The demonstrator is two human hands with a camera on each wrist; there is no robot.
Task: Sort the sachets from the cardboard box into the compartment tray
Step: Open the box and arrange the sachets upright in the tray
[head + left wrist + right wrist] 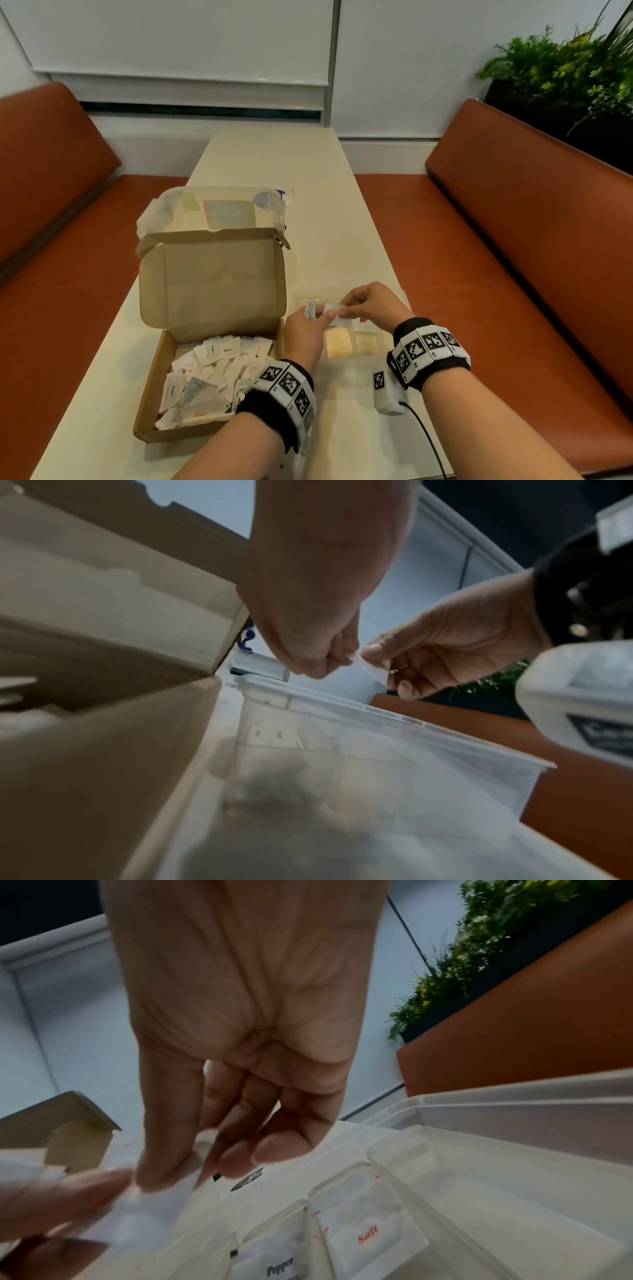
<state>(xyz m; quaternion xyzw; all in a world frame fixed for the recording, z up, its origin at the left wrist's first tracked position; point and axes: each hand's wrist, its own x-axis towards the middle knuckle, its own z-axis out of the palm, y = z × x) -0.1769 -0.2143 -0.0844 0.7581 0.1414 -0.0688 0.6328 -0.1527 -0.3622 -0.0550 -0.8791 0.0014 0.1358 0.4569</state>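
Both hands on one sachet, over the tray

Nearest me, the cardboard box (191, 383) holds a loose heap of sachets. Just beyond, my left hand (305, 330) and right hand (371, 303) each pinch an end of one white sachet (334, 308) above the compartment tray (383, 346) — a Pepper packet (274, 1267) and a Salt packet (368, 1234) already lie in neighbouring cells. My left hand also grips spare packets; I judge one could slip into the wrong cell, or a tug could tear this one. Farther along the surface (274, 154) sits a clear lidded container (219, 209).
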